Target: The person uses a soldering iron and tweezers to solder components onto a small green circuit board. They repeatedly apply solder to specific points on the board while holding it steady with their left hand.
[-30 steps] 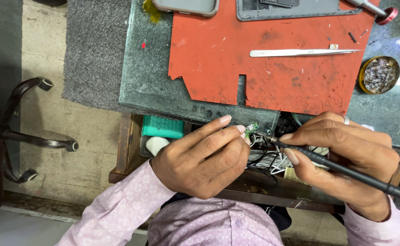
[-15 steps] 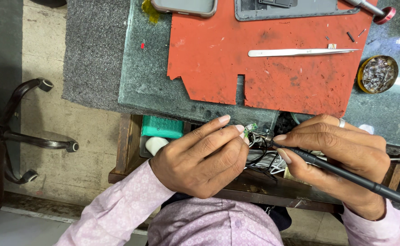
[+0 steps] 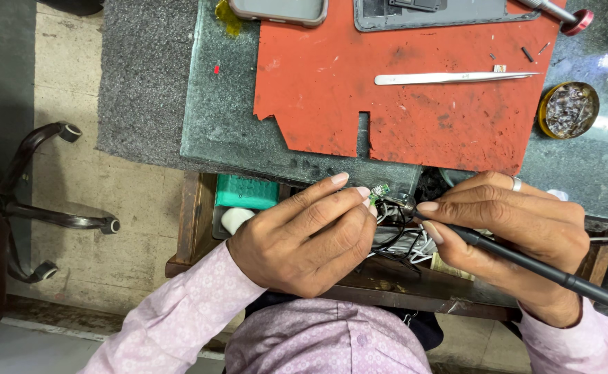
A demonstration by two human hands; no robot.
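Note:
My left hand pinches a tiny green circuit board between thumb and fingertips, just below the desk's front edge. My right hand grips a black soldering iron like a pen, its metal tip touching or almost touching the small board. The iron's handle runs off toward the lower right. Under both hands lies a tangle of black and white wires in an open drawer.
A red work mat lies on the grey desk with steel tweezers on it. A round tin of solder scraps sits at the right. A phone and a grey tray lie at the far edge. A chair base stands at left.
Both hands stay together at the desk edge; the iron's tip has shifted only slightly against the small board.

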